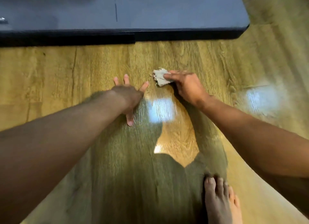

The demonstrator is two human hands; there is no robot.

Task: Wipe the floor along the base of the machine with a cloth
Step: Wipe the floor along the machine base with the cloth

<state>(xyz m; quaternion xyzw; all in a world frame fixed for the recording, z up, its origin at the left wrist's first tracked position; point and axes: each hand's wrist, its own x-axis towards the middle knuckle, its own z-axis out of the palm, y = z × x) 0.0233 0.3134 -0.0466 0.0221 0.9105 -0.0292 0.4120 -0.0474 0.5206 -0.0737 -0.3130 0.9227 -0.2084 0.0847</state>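
Grey cloth (160, 78), small, crumpled and frayed at its edge, lies on the wood-grain floor (66, 70) just right of the frame's centre, well apart from the dark machine base (167, 11) that spans the upper frame. Right hand (187, 88) holds it against the boards, index finger laid across its top and the other fingers curled at its near edge; the thumb is hidden. Left hand (128, 95), at centre left, is spread flat on the floor, fingers splayed, holding nothing. Bare foot (220, 202) stands at lower right. The cloth is judged light, soft and limp: it would likely bunch or slip from a loose hold on this glossy surface, so it is best taken near its middle under broad fingertip pressure.
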